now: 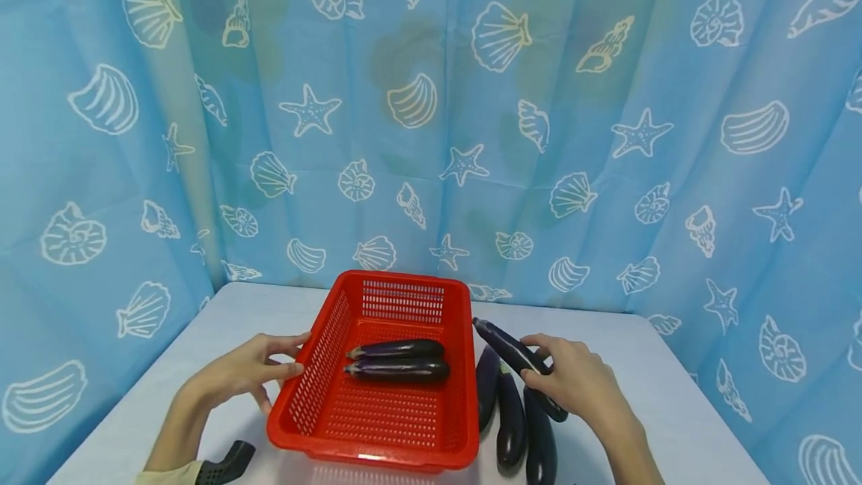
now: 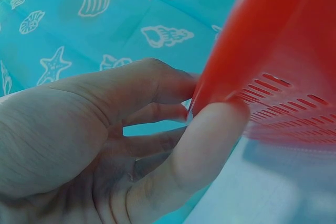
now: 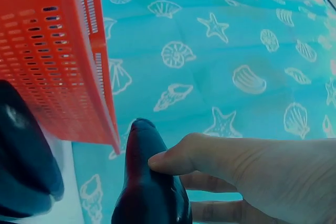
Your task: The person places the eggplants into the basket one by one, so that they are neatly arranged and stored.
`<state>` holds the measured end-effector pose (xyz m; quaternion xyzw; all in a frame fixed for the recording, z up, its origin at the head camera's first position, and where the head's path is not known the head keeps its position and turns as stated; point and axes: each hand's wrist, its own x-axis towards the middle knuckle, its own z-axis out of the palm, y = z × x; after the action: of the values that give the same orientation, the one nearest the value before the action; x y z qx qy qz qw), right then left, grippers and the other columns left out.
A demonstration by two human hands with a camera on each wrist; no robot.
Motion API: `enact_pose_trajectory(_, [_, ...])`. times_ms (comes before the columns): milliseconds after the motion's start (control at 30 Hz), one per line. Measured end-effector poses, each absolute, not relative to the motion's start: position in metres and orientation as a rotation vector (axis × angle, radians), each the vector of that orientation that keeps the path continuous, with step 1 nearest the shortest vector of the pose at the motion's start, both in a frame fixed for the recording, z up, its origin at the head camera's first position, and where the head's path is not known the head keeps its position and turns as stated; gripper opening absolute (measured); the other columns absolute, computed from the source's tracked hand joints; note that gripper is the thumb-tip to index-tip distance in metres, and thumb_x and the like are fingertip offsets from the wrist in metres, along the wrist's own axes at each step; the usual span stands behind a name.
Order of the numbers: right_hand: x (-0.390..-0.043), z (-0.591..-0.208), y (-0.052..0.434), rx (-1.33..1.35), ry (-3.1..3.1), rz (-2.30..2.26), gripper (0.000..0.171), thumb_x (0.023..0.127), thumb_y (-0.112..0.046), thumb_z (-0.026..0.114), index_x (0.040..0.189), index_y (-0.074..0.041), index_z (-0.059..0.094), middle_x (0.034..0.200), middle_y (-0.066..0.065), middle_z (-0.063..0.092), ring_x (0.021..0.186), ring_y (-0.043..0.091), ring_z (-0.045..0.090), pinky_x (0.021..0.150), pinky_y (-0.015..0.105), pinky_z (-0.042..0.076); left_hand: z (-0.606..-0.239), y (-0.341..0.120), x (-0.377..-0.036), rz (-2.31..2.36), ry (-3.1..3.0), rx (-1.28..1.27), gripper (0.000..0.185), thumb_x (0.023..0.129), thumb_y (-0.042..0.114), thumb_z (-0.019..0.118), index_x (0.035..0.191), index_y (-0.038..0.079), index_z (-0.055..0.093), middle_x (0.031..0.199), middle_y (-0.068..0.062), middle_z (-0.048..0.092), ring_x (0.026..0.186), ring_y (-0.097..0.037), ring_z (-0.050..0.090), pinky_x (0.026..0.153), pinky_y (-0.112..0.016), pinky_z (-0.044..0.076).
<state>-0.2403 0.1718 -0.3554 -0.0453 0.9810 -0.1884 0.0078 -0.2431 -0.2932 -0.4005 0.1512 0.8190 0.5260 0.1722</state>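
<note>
The right hand [image 1: 579, 379] is curled round a glossy dark-purple, elongated eggplant [image 1: 506, 345], thumb on one side and fingers on the other, holding it aslant just beside the right rim of a red rectangular plastic basket with slotted walls [image 1: 387, 458]. The left hand [image 1: 251, 367], fingers partly bent, pinches the basket's left rim. Two more eggplants [image 1: 400, 370] lie side by side inside the basket; three others [image 1: 511, 425] lie on the white tabletop [image 1: 640, 373] along its right side. A blue shell-patterned curtain [image 1: 377, 193] hangs behind.
</note>
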Motion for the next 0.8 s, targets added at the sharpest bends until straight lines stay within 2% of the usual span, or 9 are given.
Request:
enact_pose_trajectory(333, [-0.234, -0.326, 0.149, -0.315, 3.116, -0.539, 0.049, 0.079, -0.026, 0.077, 0.127, -0.019, 0.065, 0.102, 0.007, 0.072, 0.065, 0.015, 0.057, 0.054, 0.032, 0.056, -0.4, -0.29, -0.241, 1.483, 2.346, 0.444, 0.071, 0.094, 0.023, 0.065, 0.15, -0.003, 0.031, 0.13, -0.027, 0.059, 0.096, -0.025, 0.071, 0.061, -0.046, 0.061])
enact_pose_trajectory(633, [-0.237, -0.308, 0.121, -0.461, 3.123, -0.482, 0.048, 0.078, -0.026, 0.081, 0.123, -0.022, 0.067, 0.106, 0.005, 0.072, 0.077, 0.017, 0.06, 0.062, 0.035, 0.059, -0.401, -0.29, -0.242, 1.485, 2.34, 0.436, 0.07, 0.094, 0.024, 0.065, 0.151, -0.002, 0.032, 0.131, -0.025, 0.059, 0.096, -0.024, 0.071, 0.062, -0.046, 0.061])
enact_pose_trajectory(800, [-0.239, -0.303, 0.108, -0.526, 3.084, -0.485, 0.044, 0.079, -0.025, 0.081, 0.122, -0.023, 0.068, 0.106, 0.003, 0.071, 0.081, 0.017, 0.06, 0.062, 0.032, 0.057, -0.4, -0.291, -0.243, 1.485, 2.321, 0.442, 0.069, 0.096, 0.023, 0.063, 0.151, -0.003, 0.031, 0.13, -0.026, 0.059, 0.095, -0.024, 0.07, 0.061, -0.047, 0.061])
